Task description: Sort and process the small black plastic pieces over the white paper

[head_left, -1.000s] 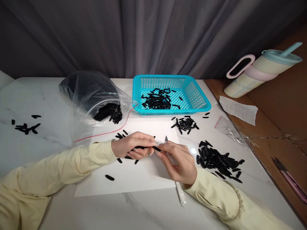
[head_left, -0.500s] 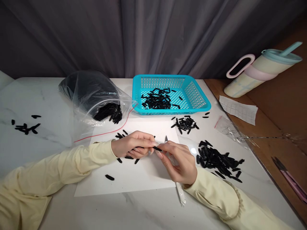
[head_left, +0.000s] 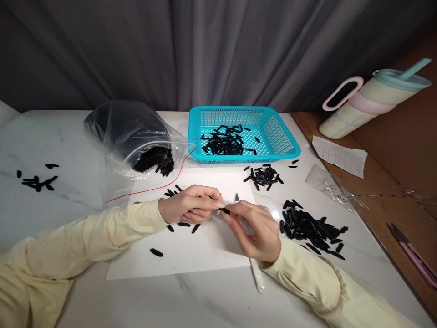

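Note:
Above the white paper [head_left: 136, 266], my left hand [head_left: 193, 203] and my right hand [head_left: 256, 228] meet fingertip to fingertip. Both are closed, pinching one small black strip [head_left: 224, 210] between them; most of it is hidden by the fingers. A knife [head_left: 256, 275] with a pale wrapped handle passes beneath my right hand, its blade tip showing beyond the knuckles. Whether the hand touches it I cannot tell. Several more black strips lie around and under my left hand, and a single loose strip [head_left: 156, 252] rests nearer to me on the paper.
Black strips fill part of a blue basket [head_left: 244, 158] and an open zip bag [head_left: 116, 182]. Strips are heaped at right [head_left: 312, 230], with a smaller pile [head_left: 264, 176] behind. At the right stand a tumbler [head_left: 368, 107] and pink-handled scissors [head_left: 414, 259]; a small plastic bag [head_left: 327, 184] lies nearby.
My fingertips have drawn slightly closer over the black strip, so less of it shows. Both hands otherwise stay in nearly the same place.

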`<action>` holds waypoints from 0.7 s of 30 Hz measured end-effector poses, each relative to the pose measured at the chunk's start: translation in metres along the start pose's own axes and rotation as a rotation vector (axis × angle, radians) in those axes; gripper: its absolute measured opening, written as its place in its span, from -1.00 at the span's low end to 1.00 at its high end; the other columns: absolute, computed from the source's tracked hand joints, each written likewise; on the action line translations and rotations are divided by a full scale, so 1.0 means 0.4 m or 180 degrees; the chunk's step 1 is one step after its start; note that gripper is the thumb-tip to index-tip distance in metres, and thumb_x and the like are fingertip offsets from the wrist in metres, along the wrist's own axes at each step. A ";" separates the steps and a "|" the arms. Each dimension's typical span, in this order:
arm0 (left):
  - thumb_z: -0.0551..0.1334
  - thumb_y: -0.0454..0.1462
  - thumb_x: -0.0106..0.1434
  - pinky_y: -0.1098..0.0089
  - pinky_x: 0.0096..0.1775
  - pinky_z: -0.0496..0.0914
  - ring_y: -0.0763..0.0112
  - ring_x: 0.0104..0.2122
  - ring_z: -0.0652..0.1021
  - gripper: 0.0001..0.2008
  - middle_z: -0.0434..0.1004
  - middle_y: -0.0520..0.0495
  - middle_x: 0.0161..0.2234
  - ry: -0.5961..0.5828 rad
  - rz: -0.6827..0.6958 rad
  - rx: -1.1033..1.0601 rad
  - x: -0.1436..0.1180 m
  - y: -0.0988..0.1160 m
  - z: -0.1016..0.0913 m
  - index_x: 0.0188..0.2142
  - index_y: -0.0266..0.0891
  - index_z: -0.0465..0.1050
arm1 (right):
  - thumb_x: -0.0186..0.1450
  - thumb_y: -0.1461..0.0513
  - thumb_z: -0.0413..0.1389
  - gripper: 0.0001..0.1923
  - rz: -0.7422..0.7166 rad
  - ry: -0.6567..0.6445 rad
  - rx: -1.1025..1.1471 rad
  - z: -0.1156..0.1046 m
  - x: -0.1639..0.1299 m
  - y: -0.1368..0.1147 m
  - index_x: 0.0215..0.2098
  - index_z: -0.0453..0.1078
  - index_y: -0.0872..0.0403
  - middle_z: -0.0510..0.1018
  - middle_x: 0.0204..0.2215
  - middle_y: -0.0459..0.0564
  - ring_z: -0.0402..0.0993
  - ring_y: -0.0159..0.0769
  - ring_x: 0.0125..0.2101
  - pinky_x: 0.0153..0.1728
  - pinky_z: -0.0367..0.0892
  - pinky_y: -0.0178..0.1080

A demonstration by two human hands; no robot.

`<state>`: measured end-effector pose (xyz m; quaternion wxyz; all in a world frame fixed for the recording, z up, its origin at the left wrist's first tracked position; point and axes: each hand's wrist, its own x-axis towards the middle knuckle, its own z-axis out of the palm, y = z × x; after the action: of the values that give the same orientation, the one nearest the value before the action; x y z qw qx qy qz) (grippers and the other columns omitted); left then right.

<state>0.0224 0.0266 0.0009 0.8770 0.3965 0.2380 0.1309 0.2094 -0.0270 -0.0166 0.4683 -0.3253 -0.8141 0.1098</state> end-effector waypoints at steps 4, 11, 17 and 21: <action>0.20 -0.23 0.20 0.69 -0.76 -0.12 0.73 -0.77 -0.07 -0.84 -0.07 0.26 -0.74 0.0033 0.0063 -0.0035 0.003 -0.001 -0.002 -0.41 -0.28 0.28 | 0.19 0.44 0.08 -0.74 0.0021 -0.0078 -0.0036 -0.002 -0.001 0.002 -0.16 0.28 0.13 0.49 -0.50 -0.02 0.32 -0.36 -0.55 -0.56 0.22 -0.30; 0.19 -0.22 0.21 0.68 -0.78 -0.13 0.72 -0.78 -0.08 -0.83 -0.05 0.24 -0.73 0.0092 0.0168 -0.0128 0.008 -0.003 0.001 -0.41 -0.29 0.30 | 0.26 0.41 0.02 -0.79 0.0164 -0.0110 -0.0506 -0.007 0.005 -0.018 -0.14 0.28 0.10 0.52 -0.47 -0.03 0.39 -0.37 -0.55 -0.52 0.24 -0.30; 0.02 -0.09 0.29 0.66 -0.80 -0.14 0.66 -0.77 -0.10 -0.71 -0.05 0.21 -0.72 -0.0021 0.0067 -0.0615 0.014 0.008 -0.018 -0.33 -0.26 0.33 | 0.26 0.37 0.06 -0.83 0.0109 0.0215 -0.1467 -0.047 0.080 0.030 -0.17 0.31 0.09 0.55 -0.46 -0.03 0.45 -0.36 -0.54 -0.48 0.28 -0.32; -0.06 -0.05 0.31 0.64 -0.81 -0.14 0.64 -0.77 -0.12 -0.64 -0.02 0.19 -0.72 -0.0231 0.0036 -0.0911 0.018 0.010 -0.036 -0.30 -0.25 0.33 | 0.30 0.26 0.03 -0.73 0.0399 0.0193 -0.2073 -0.081 0.196 0.077 -0.03 0.23 0.13 0.57 -0.33 0.05 0.49 -0.24 -0.44 -0.49 0.30 -0.27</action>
<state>0.0211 0.0413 -0.0066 0.9318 0.2731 0.1827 0.1540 0.2222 0.0419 0.0400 0.3561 -0.5105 -0.7706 -0.1373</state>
